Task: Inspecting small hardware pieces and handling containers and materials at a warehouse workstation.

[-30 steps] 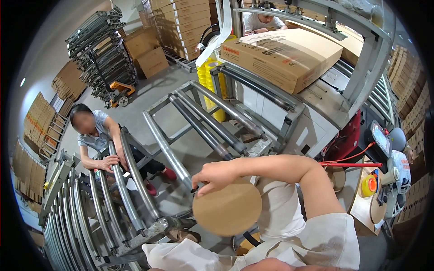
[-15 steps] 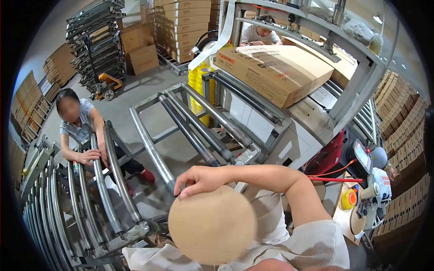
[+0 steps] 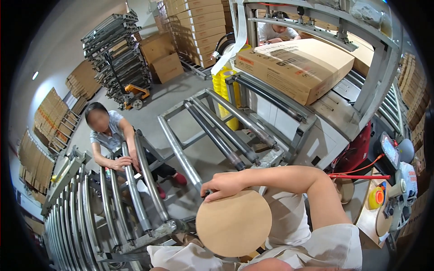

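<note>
My right hand (image 3: 224, 186) is closed on the upper edge of a round, flat tan disc (image 3: 233, 223) that looks like cardboard. The arm reaches in from the right, bent at the elbow, and the disc's flat face shows in front of my lap. Just beyond my fingers is the end of a bare metal roller (image 3: 181, 151) of the conveyor frame. My left hand is out of view.
A co-worker (image 3: 110, 135) leans on rollers at the left, hands on one. A large cardboard box (image 3: 294, 67) lies in the machine frame (image 3: 379, 77), with another person behind it. Yellow tape rolls (image 3: 221, 90) are stacked beside it. At right, a tape roll (image 3: 376, 198) sits on a board.
The whole view has shifted, so most things sit farther right. The disc, blurred before, is now sharp and sits differently in my right hand's grip. The co-worker's hands stay on the roller.
</note>
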A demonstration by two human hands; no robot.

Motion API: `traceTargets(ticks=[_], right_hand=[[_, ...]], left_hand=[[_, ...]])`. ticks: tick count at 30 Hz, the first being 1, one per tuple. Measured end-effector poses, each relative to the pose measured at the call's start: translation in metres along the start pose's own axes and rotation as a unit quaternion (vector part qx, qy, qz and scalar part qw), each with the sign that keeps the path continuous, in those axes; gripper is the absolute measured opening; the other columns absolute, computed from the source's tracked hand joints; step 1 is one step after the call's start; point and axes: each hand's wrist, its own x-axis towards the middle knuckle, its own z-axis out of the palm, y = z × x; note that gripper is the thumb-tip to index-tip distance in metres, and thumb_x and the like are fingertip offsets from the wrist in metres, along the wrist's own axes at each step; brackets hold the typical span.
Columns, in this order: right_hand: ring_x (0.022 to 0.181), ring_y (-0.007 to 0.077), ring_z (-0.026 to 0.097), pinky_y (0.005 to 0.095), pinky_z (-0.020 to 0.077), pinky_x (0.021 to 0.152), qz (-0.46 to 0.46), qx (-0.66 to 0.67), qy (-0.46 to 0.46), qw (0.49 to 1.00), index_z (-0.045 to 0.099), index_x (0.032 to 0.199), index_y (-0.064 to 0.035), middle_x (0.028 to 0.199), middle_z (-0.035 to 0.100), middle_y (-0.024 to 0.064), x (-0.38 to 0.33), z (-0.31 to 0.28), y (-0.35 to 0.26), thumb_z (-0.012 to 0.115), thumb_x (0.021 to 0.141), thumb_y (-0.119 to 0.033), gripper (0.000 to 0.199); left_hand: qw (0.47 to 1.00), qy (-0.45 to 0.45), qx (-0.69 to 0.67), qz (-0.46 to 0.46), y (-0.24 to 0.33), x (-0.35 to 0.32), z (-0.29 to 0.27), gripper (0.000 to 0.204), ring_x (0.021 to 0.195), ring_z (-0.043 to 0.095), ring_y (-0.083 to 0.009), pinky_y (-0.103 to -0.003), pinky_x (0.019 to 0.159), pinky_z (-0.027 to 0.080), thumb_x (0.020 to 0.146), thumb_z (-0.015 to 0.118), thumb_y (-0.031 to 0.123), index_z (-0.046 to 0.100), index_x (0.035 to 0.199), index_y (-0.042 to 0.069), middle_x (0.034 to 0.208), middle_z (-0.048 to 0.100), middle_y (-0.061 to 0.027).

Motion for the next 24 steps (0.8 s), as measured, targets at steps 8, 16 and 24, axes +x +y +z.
traceTargets(ticks=[8, 16, 24], right_hand=[[0.079, 0.0368, 0.058, 0.0435, 0.0439, 0.071, -0.04, -0.062, 0.003, 0.997, 0.054, 0.102, -0.0037, 0.075, 0.061, 0.0187, -0.005, 0.006, -0.003, 0.053, 0.085, -0.037, 0.038], [0.082, 0.0374, 0.058, 0.0441, 0.044, 0.074, -0.021, -0.09, 0.008, 0.996, 0.052, 0.108, -0.0037, 0.083, 0.061, 0.0204, -0.003, -0.001, 0.016, 0.054, 0.084, -0.037, 0.041], [0.063, 0.0054, 0.053, 0.0224, 0.0439, 0.055, -0.003, 0.102, 0.317, 0.943, 0.051, 0.114, -0.0079, 0.072, 0.06, 0.0027, -0.054, -0.06, 0.017, 0.06, 0.082, -0.015, 0.034]], left_hand=[[0.966, -0.131, -0.053, -0.214, -0.001, -0.027, 0.021, 0.054, 0.1, 0.047, -0.0275, -0.041, 0.092, 0.034, 0.077, 0.059, 0.019, 0.037, 0.12, -0.004, 0.108, 0.048, -0.0156], [0.74, -0.523, -0.104, -0.41, -0.008, -0.085, 0.047, 0.075, 0.109, 0.043, -0.0371, -0.047, 0.092, 0.035, 0.068, 0.07, 0.019, 0.029, 0.126, -0.004, 0.118, 0.046, -0.0216], [0.704, -0.451, 0.169, -0.522, -0.056, -0.099, -0.053, 0.092, 0.118, 0.038, -0.0328, -0.042, 0.099, 0.029, 0.068, 0.073, 0.02, 0.015, 0.135, -0.003, 0.132, 0.033, -0.023]])
